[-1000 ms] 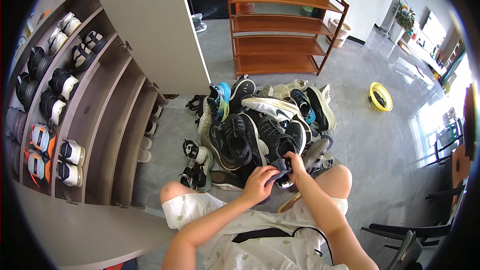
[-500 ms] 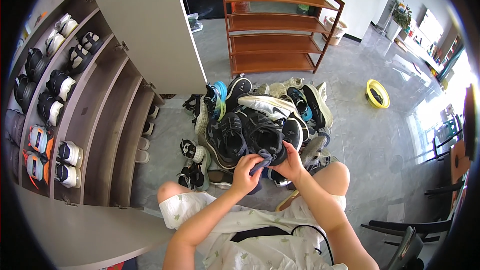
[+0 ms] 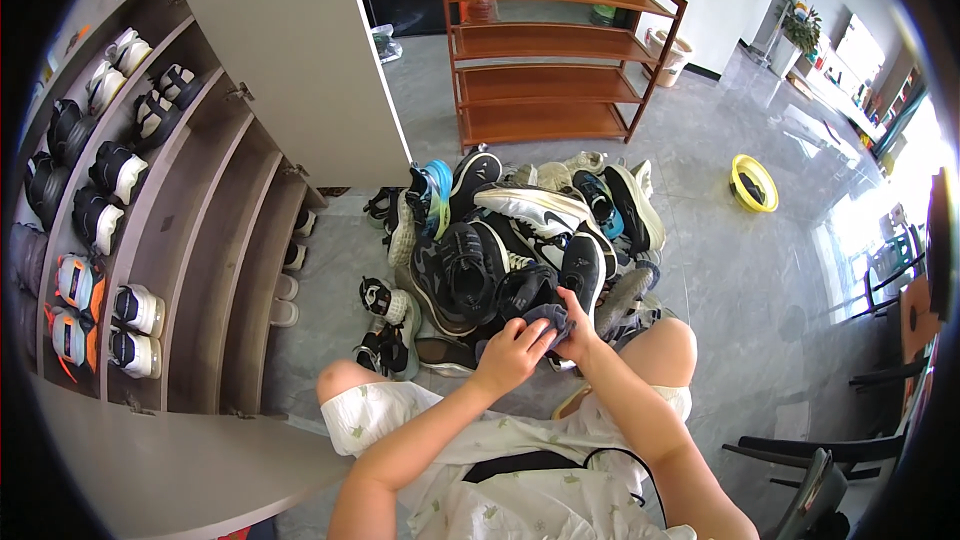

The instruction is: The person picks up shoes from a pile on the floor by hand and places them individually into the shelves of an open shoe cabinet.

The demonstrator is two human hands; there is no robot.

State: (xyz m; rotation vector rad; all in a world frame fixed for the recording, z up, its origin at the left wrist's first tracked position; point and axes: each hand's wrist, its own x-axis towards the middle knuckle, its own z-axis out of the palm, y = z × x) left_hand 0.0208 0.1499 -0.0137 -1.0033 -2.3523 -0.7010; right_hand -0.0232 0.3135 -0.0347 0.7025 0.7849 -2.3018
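Observation:
My right hand (image 3: 577, 332) grips a black sneaker (image 3: 526, 290) at its near end, above the near side of a heaped pile of shoes. A bunched dark grey-blue cloth (image 3: 550, 316) is pinched in my left hand (image 3: 510, 352) and lies against that near end, close to my right thumb. Cloth and fingers cover much of this part of the sneaker. Just left of it rests a black and grey patterned sneaker (image 3: 465, 280). Behind, a white and silver sneaker (image 3: 530, 206) lies across the heap.
A shoe cabinet (image 3: 225, 250) with an open door (image 3: 290, 60) stands at left, pairs of shoes on its upper shelves. Beyond the pile is a brown wooden rack (image 3: 550, 85). A yellow basin (image 3: 742, 198) sits on the floor at right, with dark chairs (image 3: 820, 452) nearer.
The sneaker has tipped, so its opening shows less. My left hand and the cloth have shifted right, and the cloth is now more bunched against the sneaker's near end.

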